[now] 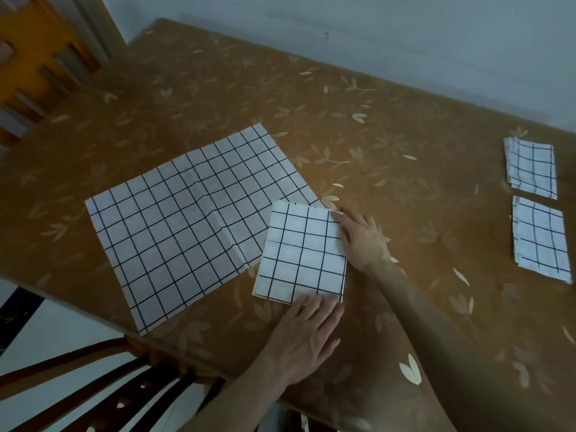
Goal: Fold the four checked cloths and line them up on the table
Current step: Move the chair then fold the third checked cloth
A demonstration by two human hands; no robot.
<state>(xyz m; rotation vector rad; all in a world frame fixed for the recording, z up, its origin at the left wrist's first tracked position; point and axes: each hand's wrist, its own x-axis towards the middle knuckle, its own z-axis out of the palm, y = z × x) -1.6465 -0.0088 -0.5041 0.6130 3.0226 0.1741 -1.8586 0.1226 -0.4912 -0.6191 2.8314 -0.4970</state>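
Hands point(363, 236) point(307, 336) lie flat, fingers touching the folded cloth point(300, 254).

Folded cloth point(300, 252) under fingertips point(307, 302), overlapping open cloth point(187, 219) leftward; two folded cloths point(531, 166) point(540, 241) well apart rightward.

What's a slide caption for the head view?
Both hands press a folded checked cloth; two folded cloths wait right, one unfolded.

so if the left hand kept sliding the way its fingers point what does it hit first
The left hand points up across the folded cloth it already presses. Carrying on, it would probably reach the right hand at the cloth's far corner first.
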